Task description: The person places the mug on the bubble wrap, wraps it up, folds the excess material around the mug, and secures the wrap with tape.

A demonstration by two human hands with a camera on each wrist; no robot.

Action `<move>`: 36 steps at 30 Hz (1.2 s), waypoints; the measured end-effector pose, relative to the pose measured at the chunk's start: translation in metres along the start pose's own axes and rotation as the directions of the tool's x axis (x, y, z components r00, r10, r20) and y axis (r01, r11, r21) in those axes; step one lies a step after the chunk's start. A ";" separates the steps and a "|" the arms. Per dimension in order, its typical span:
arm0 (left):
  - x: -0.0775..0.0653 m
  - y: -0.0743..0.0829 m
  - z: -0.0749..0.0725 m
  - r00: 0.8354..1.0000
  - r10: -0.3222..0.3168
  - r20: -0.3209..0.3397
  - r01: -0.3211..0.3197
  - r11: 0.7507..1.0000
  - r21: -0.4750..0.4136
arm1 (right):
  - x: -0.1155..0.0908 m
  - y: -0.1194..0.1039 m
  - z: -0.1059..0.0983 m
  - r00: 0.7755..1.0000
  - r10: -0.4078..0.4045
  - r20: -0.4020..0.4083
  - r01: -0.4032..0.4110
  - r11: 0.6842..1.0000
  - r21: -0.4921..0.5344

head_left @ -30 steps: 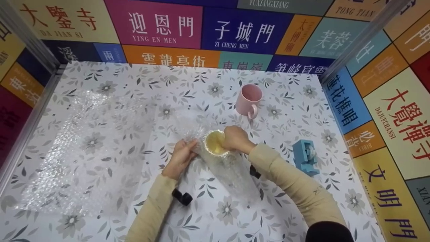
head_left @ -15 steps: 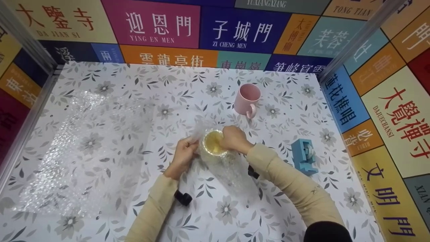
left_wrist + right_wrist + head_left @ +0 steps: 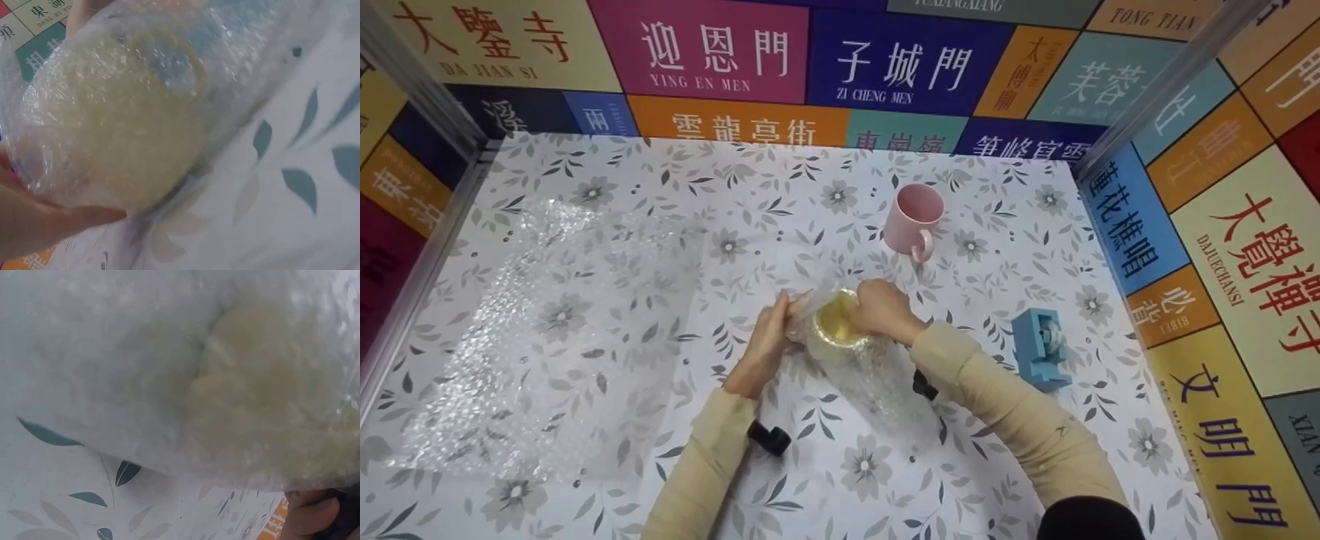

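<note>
A yellow mug (image 3: 840,321) stands in bubble wrap (image 3: 859,375) at mid-table, its open mouth facing up. Through the wrap its handle (image 3: 194,67) shows in the left wrist view. My right hand (image 3: 885,309) grips the mug's right rim, with curled fingers reaching over the edge; the fingertips are hidden. In the right wrist view the wrap covers most of the picture, and part of the right hand (image 3: 312,514) shows at the lower right. On the mug's left side my left hand (image 3: 765,345) presses the wrap with fairly straight fingers, some hidden behind the plastic.
A second sheet of bubble wrap (image 3: 547,345) lies flat on the left of the flowered table. Behind the hands stands a pink mug (image 3: 913,221). A blue tape dispenser (image 3: 1039,349) sits to the right, near my right forearm. Printed panels (image 3: 697,56) enclose the table's back and sides.
My left hand has gone from pinching the raised wrap edge to pressing it against the mug with straighter fingers. The wrap edge has folded closer to the rim. The right hand stays at the rim.
</note>
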State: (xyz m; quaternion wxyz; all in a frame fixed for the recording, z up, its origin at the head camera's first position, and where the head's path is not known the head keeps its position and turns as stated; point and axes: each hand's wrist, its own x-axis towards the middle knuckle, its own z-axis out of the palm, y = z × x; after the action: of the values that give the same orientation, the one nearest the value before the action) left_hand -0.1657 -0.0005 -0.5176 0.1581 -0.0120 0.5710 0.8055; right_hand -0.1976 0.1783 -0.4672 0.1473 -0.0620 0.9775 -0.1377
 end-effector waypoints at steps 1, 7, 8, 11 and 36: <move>0.001 0.001 0.001 1.000 -0.010 -0.028 0.011 1.000 0.022 | 0.000 0.000 0.000 1.000 -0.003 -0.002 0.003 1.000 0.002; 0.008 0.005 0.004 0.993 0.005 -0.114 -0.005 1.000 0.003 | 0.001 -0.003 0.000 1.000 0.003 0.000 -0.003 1.000 0.010; 0.009 0.006 0.004 0.993 0.013 -0.115 -0.013 1.000 0.002 | 0.001 -0.004 0.000 1.000 0.002 -0.002 -0.002 1.000 0.009; 0.010 0.007 0.003 0.992 0.023 -0.122 -0.022 1.000 0.013 | 0.001 -0.003 -0.001 1.000 -0.014 -0.012 0.014 1.000 0.013; 0.016 0.010 0.004 0.991 0.121 -0.063 -0.110 0.982 0.154 | -0.033 0.074 -0.019 0.929 -0.254 0.271 0.046 0.803 0.595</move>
State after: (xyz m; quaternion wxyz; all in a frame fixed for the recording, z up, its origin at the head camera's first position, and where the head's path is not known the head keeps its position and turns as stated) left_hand -0.1826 0.0037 -0.5100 0.0906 0.0039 0.6352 0.7670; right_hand -0.1783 0.2586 -0.4622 0.3125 -0.1152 0.8408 -0.4268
